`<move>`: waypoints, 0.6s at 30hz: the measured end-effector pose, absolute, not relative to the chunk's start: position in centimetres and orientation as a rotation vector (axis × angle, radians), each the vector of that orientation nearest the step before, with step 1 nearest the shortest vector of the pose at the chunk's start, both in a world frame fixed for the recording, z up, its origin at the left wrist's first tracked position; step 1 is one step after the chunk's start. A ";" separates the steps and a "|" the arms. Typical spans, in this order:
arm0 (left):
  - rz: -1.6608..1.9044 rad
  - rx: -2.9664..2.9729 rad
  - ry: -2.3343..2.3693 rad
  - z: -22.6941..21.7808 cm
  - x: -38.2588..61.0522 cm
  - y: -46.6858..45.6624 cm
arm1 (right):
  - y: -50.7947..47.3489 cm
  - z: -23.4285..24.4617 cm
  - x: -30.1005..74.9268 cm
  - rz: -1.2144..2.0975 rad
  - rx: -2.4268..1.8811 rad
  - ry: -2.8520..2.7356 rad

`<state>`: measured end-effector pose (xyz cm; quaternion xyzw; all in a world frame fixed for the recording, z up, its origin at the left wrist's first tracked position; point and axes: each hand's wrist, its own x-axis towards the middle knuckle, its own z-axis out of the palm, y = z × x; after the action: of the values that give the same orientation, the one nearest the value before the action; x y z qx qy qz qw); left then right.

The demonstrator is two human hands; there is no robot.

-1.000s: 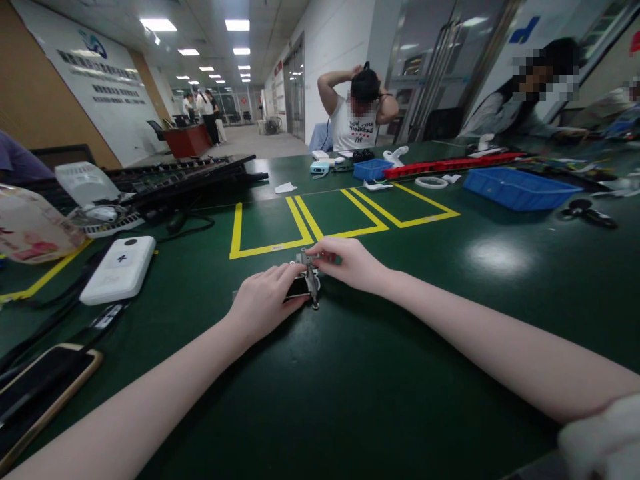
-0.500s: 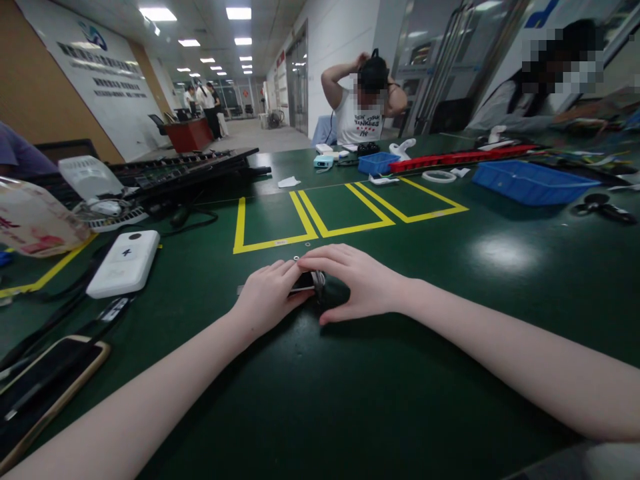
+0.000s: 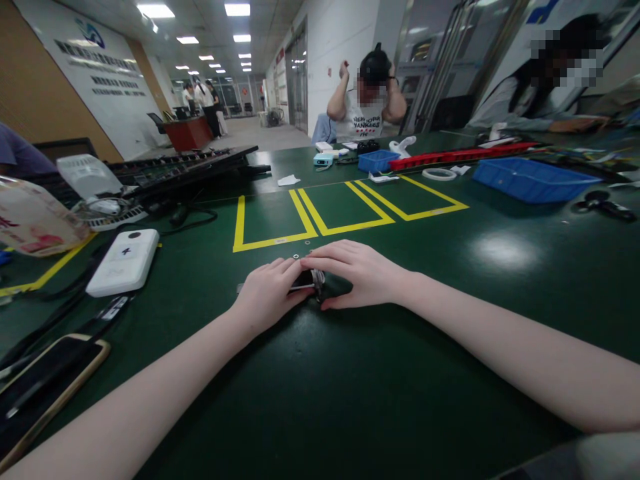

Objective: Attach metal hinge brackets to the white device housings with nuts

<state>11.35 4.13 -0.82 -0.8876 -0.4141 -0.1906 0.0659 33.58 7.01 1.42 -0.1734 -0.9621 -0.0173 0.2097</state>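
A small thing with a dark body and a metal end (image 3: 319,280) lies low over the green table (image 3: 320,400), largely hidden by my hands. My left hand (image 3: 267,290) is closed around it from the left, and a short pale end pokes out beyond the knuckles. From the right, my right hand (image 3: 357,273) arches over the metal end. Its fingertips meet the upper side beside my left fingers, and its thumb tip is by the lower edge. Just past my fingertips lies a small metal ring (image 3: 296,256), with a fainter ring (image 3: 307,243) farther off.
Yellow tape (image 3: 273,241) marks boxes beyond my hands. At left are a white device (image 3: 125,262), a phone (image 3: 43,393), cables and a white fan. Blue trays (image 3: 533,181), a tape roll (image 3: 439,174) and a red strip (image 3: 463,156) lie at far right. A person (image 3: 367,120) sits opposite.
My right thumb has moved up, nearer the metal end, and the right hand has risen slightly. My left hand keeps its hold. The person opposite has shifted one arm.
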 end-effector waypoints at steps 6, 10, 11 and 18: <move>-0.662 -2.731 -1.251 -0.8 11.3 4.0 | 7.1 1.2 33.8 -0.085 -0.419 -2.413; -0.744 -2.720 -1.275 -1.0 11.2 4.0 | 7.1 1.0 33.8 -0.105 -0.468 -2.267; -0.773 -2.706 -1.280 -1.1 11.2 4.1 | 7.1 1.0 33.7 -0.114 -0.463 -2.278; -0.852 -2.668 -1.241 -1.7 11.1 4.6 | 6.9 1.0 33.2 -0.138 -0.548 -2.326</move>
<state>11.07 4.61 -1.69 -0.8703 -0.4048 -0.2779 0.0389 33.23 6.92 0.96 -0.2130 -0.9046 -0.0535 0.3653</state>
